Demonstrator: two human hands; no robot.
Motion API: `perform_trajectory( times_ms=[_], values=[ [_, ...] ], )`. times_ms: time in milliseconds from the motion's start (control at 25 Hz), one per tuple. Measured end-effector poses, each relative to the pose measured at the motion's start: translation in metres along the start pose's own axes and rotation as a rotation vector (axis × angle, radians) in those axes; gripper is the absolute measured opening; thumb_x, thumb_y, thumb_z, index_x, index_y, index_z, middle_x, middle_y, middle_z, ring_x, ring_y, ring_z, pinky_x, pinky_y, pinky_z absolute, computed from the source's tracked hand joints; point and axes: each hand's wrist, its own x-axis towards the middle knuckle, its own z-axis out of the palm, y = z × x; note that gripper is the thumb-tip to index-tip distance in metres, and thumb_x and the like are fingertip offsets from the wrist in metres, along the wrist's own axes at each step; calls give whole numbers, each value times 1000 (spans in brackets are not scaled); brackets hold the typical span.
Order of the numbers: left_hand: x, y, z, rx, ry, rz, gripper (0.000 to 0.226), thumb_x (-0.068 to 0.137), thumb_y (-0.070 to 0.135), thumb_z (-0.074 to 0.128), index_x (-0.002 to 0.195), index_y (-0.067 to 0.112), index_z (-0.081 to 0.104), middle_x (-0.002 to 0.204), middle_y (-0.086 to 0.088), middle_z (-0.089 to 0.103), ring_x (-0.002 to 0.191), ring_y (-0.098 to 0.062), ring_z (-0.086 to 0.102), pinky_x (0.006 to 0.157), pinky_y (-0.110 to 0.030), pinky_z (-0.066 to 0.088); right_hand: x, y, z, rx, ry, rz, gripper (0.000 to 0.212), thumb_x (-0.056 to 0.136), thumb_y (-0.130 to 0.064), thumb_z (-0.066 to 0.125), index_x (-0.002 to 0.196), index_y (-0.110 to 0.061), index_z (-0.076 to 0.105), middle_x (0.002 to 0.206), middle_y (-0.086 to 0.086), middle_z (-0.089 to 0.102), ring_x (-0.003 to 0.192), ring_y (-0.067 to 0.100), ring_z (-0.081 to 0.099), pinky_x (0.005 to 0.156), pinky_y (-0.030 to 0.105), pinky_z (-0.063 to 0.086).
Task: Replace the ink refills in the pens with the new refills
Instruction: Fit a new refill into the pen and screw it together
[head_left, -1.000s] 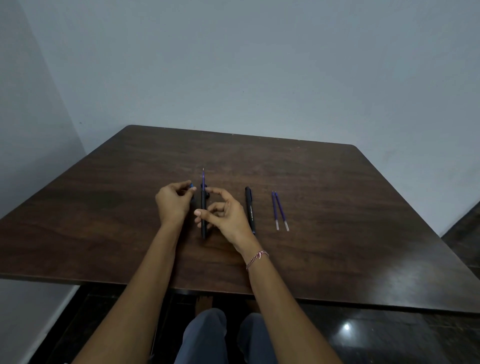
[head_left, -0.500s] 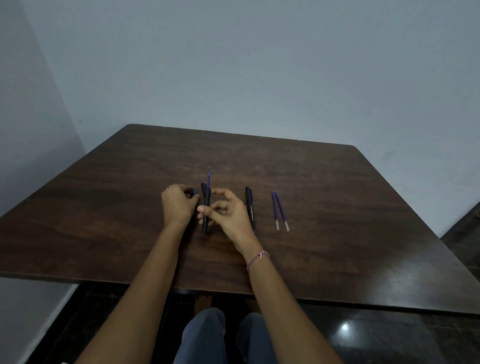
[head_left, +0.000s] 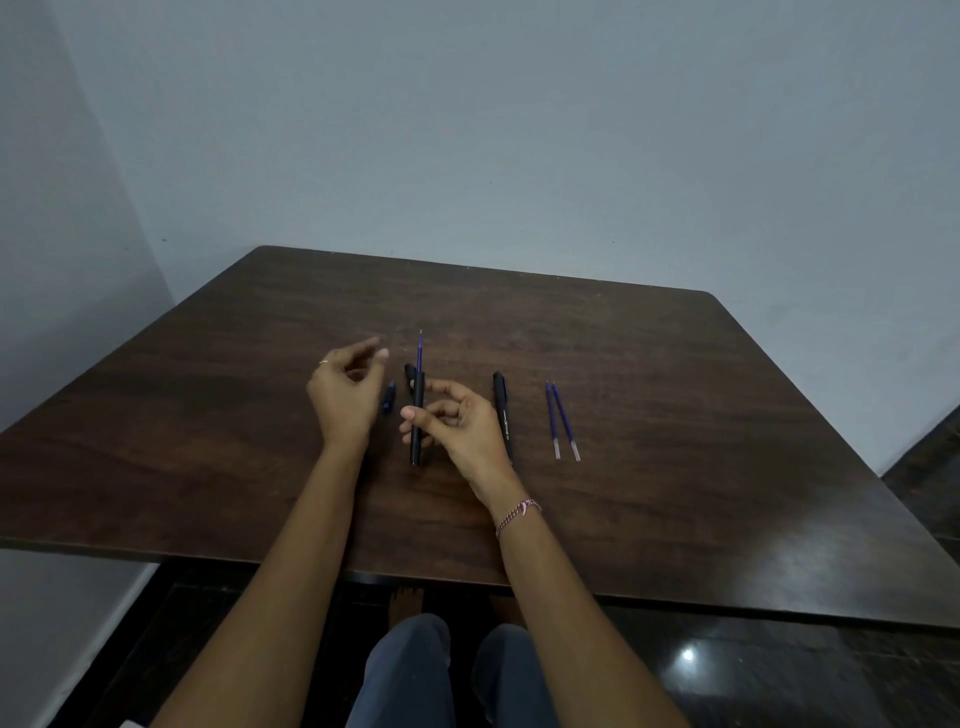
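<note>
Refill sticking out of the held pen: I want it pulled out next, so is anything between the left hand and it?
Nothing visible. The left hand is open just left of the refill, bare table between; the right hand grips the barrel lower down.

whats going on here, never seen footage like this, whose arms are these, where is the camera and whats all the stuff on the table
There is no machine here. These are a person's two bare arms, filmed by one wide-angle camera worn on their head and looking down.

The right hand pinches a black pen barrel with a blue refill sticking out of its far end. The left hand hovers open and holds nothing. A small dark pen part lies beside it.

On the brown table there are also a second black pen and two blue refills, lying side by side.
</note>
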Motion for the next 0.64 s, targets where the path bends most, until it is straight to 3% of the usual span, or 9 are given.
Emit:
perform_trajectory(
  times_ms=[120, 280, 640],
  values=[
    [0, 1, -2, -447, -125, -193, 11, 83, 10, 68, 94, 11, 71, 84, -3, 73, 75, -8, 69, 69, -20, 56, 0, 1, 0, -23, -10, 25, 42, 82, -17, 72, 121, -13, 57, 80, 4, 74, 73, 15, 72, 67, 23, 55],
    [1, 7, -3, -733, -285, -344, 10, 82, 8, 66, 83, 14, 74, 79, -1, 75, 77, -10, 70, 69, -20, 56, 1, 3, -1, -29, -6, 40, 45, 82, -18, 73, 123, -9, 56, 80, 5, 74, 74, 16, 72, 68, 25, 55],
    [-4, 12, -2, -688, -452, -338, 17, 80, 1, 63, 91, 12, 69, 75, 4, 74, 70, -4, 68, 62, -16, 53, 2, 6, 0, -31, 0, 33, 45, 81, -18, 74, 121, -8, 57, 77, 3, 73, 70, 14, 71, 59, 17, 51]
  ],
)
